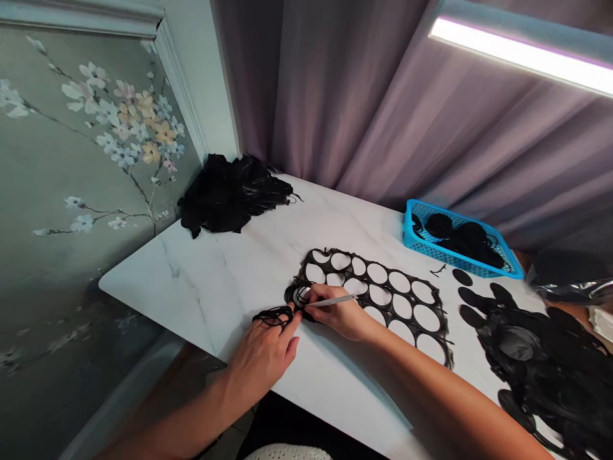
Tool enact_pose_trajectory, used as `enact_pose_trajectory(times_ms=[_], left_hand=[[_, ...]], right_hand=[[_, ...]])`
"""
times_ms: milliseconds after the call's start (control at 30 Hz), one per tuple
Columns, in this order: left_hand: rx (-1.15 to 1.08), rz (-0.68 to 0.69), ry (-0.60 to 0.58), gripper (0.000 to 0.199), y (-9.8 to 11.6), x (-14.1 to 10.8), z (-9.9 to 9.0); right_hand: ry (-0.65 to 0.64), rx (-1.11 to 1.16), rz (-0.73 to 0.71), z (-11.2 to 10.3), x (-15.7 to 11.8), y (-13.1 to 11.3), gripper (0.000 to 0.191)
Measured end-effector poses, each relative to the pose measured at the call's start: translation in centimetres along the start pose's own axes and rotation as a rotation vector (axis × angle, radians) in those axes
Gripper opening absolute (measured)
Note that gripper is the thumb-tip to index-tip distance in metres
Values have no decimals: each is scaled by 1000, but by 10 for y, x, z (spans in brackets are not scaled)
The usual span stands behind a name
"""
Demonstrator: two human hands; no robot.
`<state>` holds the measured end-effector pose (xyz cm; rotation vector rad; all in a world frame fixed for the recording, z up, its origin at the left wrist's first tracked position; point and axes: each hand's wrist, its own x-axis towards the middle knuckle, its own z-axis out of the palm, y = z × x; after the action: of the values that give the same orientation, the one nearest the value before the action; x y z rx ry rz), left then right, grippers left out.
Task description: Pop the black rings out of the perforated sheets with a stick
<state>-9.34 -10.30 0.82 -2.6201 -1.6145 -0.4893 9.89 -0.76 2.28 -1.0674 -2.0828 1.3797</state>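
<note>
A black sheet (373, 268) with rows of round holes lies on the white marble table (167, 281), its lower-left end curling up. My right hand (338, 316) is shut on a slim silver-white pointed tool (332, 302), whose tip reaches the sheet's left end. Just left of it, my left hand (261, 361) rests near that end with a tangle of thin black strands (272, 316) draped across its fingers. The strands run toward the sheet, though their exact link to it is hidden by my fingers.
A blue plastic basket (460, 239) holds black discs and strands at the table's back right. A large heap of black discs (541, 364) lies at the right. A black scrap pile (230, 195) sits in the far corner against the floral wall and mauve curtain.
</note>
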Motion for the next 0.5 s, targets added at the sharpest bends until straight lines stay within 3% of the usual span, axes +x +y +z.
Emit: enact_pose_trajectory(times_ms=[200, 333, 500], left_hand=[[-14, 2, 12, 35, 0, 0, 2], [0, 7, -1, 38, -1, 0, 4], [-27, 6, -12, 32, -2, 0, 4]], right_hand=[[1, -4, -15, -2, -2, -1, 20], [38, -122, -16, 2, -5, -2, 19], [-5, -378, -254, 13, -13, -2, 15]])
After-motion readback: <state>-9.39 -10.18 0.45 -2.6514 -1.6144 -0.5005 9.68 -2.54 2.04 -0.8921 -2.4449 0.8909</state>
